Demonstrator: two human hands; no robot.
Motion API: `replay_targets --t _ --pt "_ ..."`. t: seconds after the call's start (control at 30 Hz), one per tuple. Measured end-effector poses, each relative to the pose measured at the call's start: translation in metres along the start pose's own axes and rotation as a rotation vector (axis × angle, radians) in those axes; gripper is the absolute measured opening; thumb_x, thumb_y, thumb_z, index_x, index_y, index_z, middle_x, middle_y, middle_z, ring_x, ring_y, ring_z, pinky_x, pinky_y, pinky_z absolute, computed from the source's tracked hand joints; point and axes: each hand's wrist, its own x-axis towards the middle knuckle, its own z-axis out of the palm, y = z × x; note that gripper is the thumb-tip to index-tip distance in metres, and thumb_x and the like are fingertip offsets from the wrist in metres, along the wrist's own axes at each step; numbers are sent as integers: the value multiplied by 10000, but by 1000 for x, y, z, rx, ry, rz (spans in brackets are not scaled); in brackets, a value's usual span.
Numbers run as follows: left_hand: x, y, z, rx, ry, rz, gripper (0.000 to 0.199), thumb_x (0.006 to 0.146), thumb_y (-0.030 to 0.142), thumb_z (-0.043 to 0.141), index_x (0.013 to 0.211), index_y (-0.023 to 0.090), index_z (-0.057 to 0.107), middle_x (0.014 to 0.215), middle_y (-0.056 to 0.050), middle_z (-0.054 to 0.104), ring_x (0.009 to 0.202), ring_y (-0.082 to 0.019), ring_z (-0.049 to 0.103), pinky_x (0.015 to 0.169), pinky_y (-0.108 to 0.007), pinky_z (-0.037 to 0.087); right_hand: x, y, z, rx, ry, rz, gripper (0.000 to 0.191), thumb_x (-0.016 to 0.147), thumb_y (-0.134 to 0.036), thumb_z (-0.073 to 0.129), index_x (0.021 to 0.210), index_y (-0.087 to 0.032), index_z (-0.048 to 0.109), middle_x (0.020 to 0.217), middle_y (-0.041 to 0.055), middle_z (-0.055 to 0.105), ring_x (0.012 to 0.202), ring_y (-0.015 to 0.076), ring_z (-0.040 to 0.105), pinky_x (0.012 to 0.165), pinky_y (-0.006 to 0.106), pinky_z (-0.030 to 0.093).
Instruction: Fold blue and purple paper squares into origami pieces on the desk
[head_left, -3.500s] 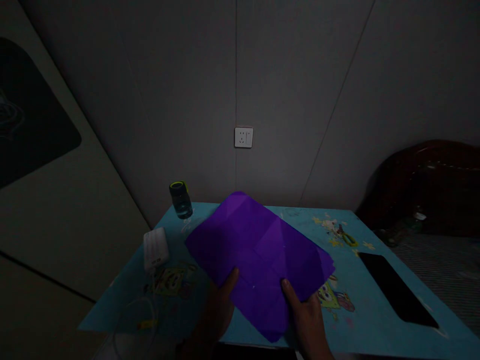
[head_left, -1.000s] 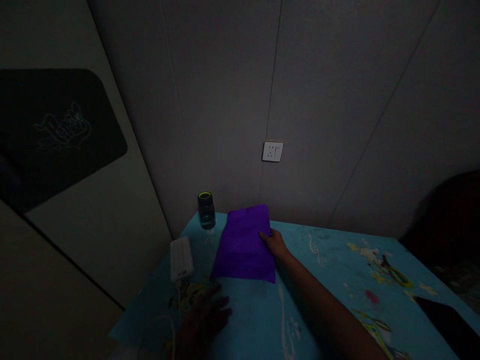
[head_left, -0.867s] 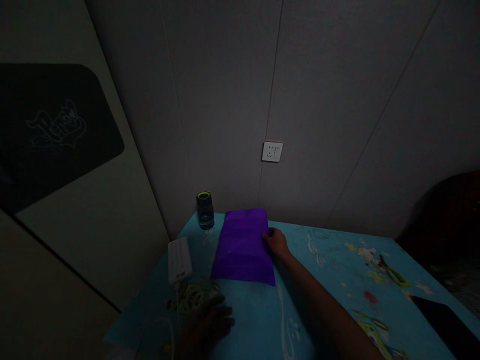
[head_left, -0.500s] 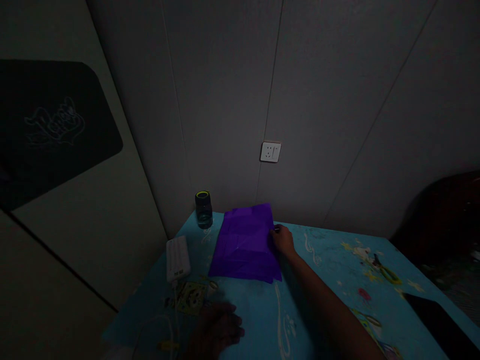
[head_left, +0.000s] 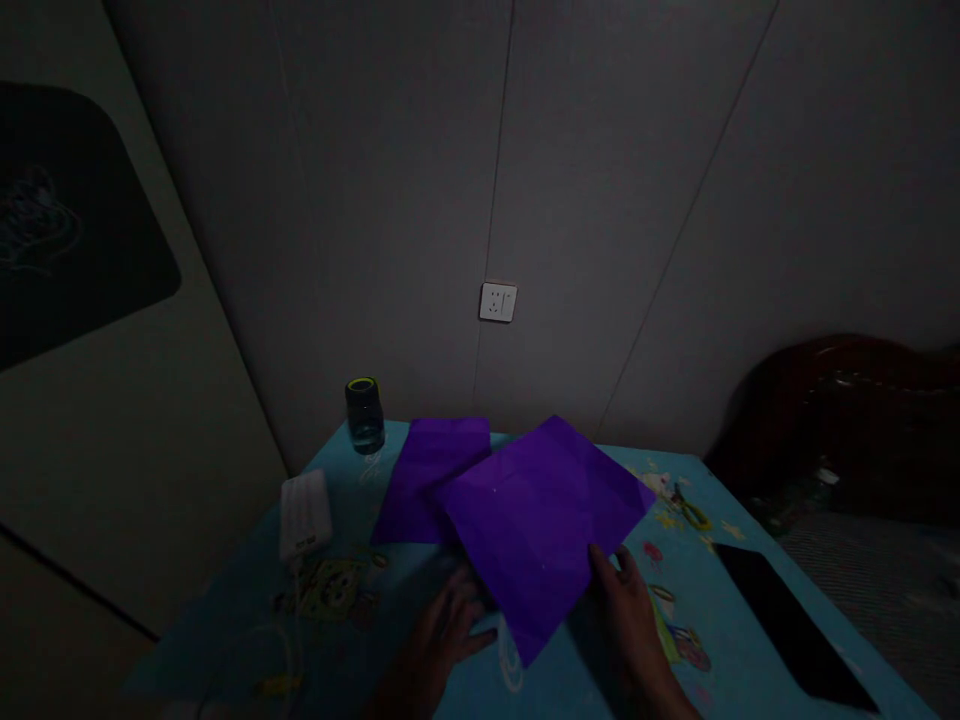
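A flat purple sheet or bag point(head_left: 544, 510), too dark to tell which, is tilted cornerwise above the table. My right hand point(head_left: 622, 595) pinches its lower right edge between thumb and fingers. Under its left side lies another purple sheet or bag point(head_left: 431, 475), partly covered, flat on the table. My left hand point(head_left: 450, 625) is just left of the held piece's lower corner, fingers spread, with nothing in it.
A dark bottle point(head_left: 365, 415) and a white power bank point(head_left: 305, 515) with a cable stand on the left of the blue patterned tablecloth point(head_left: 405, 600). Pliers point(head_left: 690, 508) and a black flat slab point(head_left: 787, 625) lie to the right. The wall rises behind.
My right hand has drawn one purple piece off the other, toward me and to the right. My left hand has moved up beside it. The view has swung right.
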Motion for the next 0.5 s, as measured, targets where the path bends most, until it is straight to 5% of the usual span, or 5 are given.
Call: replay_targets --t 0.13,0.27,0.5 --pt "-6 -1 25 139 62 15 662 777 570 659 1349 260 538 1375 -108 586 1326 -322 480 1092 -468 399 -35 13 -15 -44 1 -84 638 699 -550 763 1170 -220 486 894 40 750 863 259 716 703 325 565" --pt "-3 -3 38 199 40 49 692 789 510 651 1388 208 483 1349 -118 608 1346 -294 460 1102 -444 386 -41 11 -16 -58 -33 -170 645 661 -513 801 1148 -242 477 982 56 730 946 261 696 807 352 558" --pt "-14 2 50 297 11 43 626 801 533 621 1320 191 548 1376 -123 583 1328 -291 480 1104 -409 375 -30 16 -18 -258 47 -289 426 717 -537 738 959 -221 586 638 -38 602 577 176 555 561 281 476"
